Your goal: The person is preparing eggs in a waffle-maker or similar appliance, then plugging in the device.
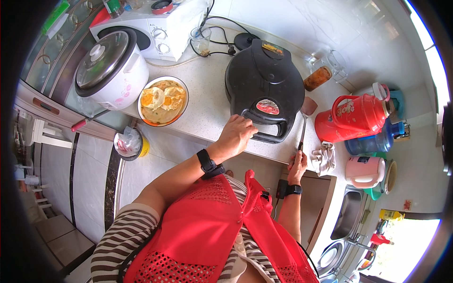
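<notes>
A closed black electric baking pan [265,74] stands on the speckled countertop. My left hand [236,134] is at its front, with curled fingers on the left end of the lid handle [270,136]; the fingertips are partly hidden. In my right hand [298,166] is the dark grip of a spatula [304,122]. Its broad blade lies on the counter, beside the pan's right side. To the left, a plate [187,102] holds a flatbread [161,115] topped with two fried eggs [163,98].
A rice cooker [131,76] and a microwave [173,32] stand at left. Cords and a glass cup [200,39] lie behind. On the right are a jar [318,78], a red thermos [354,118], a cloth [324,159], a pink kettle [364,171] and the sink [347,215]. A bin [144,146] stands below.
</notes>
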{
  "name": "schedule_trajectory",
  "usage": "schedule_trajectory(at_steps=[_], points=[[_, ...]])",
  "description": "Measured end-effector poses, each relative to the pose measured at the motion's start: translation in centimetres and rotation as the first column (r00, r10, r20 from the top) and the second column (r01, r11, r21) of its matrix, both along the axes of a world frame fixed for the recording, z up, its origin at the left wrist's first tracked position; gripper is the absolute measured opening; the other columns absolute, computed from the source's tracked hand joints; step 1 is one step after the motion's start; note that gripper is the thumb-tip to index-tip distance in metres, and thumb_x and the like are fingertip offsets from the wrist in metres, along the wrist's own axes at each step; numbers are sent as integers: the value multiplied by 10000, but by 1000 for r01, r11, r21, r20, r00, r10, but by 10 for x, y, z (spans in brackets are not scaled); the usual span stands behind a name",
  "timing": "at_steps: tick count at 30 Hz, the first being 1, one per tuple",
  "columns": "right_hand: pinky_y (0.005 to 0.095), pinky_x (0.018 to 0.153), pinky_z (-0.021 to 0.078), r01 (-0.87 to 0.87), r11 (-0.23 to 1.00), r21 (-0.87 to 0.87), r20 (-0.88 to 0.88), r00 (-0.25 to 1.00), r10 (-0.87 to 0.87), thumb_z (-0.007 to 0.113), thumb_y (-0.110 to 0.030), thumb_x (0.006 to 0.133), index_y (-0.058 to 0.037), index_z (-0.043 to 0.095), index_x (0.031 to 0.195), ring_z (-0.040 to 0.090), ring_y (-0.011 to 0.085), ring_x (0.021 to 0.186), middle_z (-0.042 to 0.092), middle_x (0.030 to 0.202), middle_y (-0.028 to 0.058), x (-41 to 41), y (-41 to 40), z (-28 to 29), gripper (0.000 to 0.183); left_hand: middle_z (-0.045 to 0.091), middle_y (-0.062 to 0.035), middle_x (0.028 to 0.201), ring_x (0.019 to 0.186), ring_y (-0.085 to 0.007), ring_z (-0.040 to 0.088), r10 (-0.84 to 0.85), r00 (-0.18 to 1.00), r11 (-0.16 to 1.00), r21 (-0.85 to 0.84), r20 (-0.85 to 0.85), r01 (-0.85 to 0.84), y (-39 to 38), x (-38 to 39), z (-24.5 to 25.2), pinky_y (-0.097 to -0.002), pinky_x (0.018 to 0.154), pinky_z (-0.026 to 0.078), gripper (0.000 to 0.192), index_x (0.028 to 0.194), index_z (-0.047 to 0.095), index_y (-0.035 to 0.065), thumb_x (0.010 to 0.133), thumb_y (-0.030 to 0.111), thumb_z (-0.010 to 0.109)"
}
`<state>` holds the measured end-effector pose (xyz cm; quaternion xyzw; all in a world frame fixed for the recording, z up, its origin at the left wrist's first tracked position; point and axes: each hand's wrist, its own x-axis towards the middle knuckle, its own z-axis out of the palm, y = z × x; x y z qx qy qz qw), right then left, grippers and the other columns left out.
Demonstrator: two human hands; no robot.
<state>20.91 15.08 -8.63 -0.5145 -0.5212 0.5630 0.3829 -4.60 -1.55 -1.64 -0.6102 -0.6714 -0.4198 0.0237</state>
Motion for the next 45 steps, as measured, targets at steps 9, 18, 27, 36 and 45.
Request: schedule_trajectory(at_steps=[9, 18, 27, 36, 45], points=[[208, 340, 263, -2, 1000, -11, -4, 1000, 2, 602, -297, 930, -60, 538, 972, 365, 48, 401, 524, 684, 15, 1, 1, 0, 249, 615, -34, 871, 867, -221, 559, -7, 1000, 1000, -5, 8, 8, 1, 0, 1, -366, 876, 384, 153, 900, 672, 56, 758, 28, 621], [206, 350, 277, -10, 1000, -30, -2, 1000, 10, 648, -235, 898, -78, 522, 954, 351, 45, 399, 511, 696, -3, 0, 1, 0, 209, 614, -34, 869, 863, -218, 559, -7, 1000, 1000, -8, 6, 7, 1, -1, 0, -365, 872, 385, 158, 905, 671, 54, 759, 24, 620], [208, 352, 281, -6, 1000, -21, 14, 1000, 6, 654, -246, 894, -67, 532, 964, 359, 48, 399, 507, 686, -7, -1, 1, 1, 227, 581, -30, 799, 793, -215, 536, 0, 1000, 997, 76, -11, 1, 2, -1, 1, -350, 798, 380, 117, 846, 686, 53, 758, 34, 612], [199, 342, 261, -3, 1000, -17, -9, 1000, 3, 671, -237, 885, -59, 535, 987, 372, 39, 415, 511, 673, -14, 0, 2, -2, 246, 612, -32, 868, 868, -217, 559, -10, 1000, 1000, -17, 2, 10, 0, -1, 0, -365, 875, 383, 157, 908, 675, 58, 764, 32, 617], [202, 341, 258, 4, 1000, -20, -9, 1000, -4, 663, -235, 890, -52, 531, 984, 371, 42, 411, 509, 663, -13, -1, 0, 1, 243, 616, -33, 860, 860, -218, 565, -10, 1000, 1000, -7, 12, 10, 0, -1, 2, -364, 871, 385, 150, 899, 674, 58, 765, 27, 613]])
